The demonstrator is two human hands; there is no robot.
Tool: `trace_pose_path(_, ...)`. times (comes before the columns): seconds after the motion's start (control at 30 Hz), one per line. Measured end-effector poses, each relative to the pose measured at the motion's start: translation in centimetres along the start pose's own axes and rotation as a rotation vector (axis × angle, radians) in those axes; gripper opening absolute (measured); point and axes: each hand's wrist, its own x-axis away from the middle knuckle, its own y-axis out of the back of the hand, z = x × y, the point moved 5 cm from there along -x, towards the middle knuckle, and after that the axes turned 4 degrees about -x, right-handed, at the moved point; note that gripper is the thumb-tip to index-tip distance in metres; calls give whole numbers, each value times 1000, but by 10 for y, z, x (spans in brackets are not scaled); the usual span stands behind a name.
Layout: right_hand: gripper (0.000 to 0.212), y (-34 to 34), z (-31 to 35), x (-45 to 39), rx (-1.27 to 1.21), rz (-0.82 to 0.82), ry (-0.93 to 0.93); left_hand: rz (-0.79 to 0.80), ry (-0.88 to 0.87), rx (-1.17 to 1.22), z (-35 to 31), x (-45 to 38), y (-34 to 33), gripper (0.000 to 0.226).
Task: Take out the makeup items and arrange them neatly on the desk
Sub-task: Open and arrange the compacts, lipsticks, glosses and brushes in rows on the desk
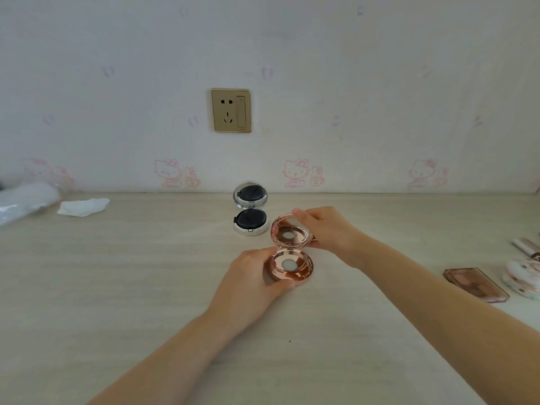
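Here, at frame centre on the counter point(117, 287), the open rose-gold compact point(290, 252) looks light, rigid, slick, its mirror fragile: left hand point(254, 280) grips the base rim, right hand point(327, 229) pinches the lid edge.

Desk point(117, 287) bare across its near edge and left-centre, silver compact point(250, 211) open near the back edge at centre, tissue point(83, 206) and plastic wrap point(26, 201) crowding the back-left corner, palette point(476, 285) and small cosmetics point(523, 273) blocking the right edge
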Motion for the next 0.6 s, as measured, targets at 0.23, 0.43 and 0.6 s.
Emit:
trace_pose_path(0.23,34,13,-11,27,350,-226,150,-15,17,3,2,2,-2,54)
trace_pose_path(0.43,53,1,-38,67,568,-77,281,-4,43,9,5,2,-4,41)
trace_pose_path(0.6,39,-8,-31,77,606,-65,513,40,43,10,1,3,-3,39)
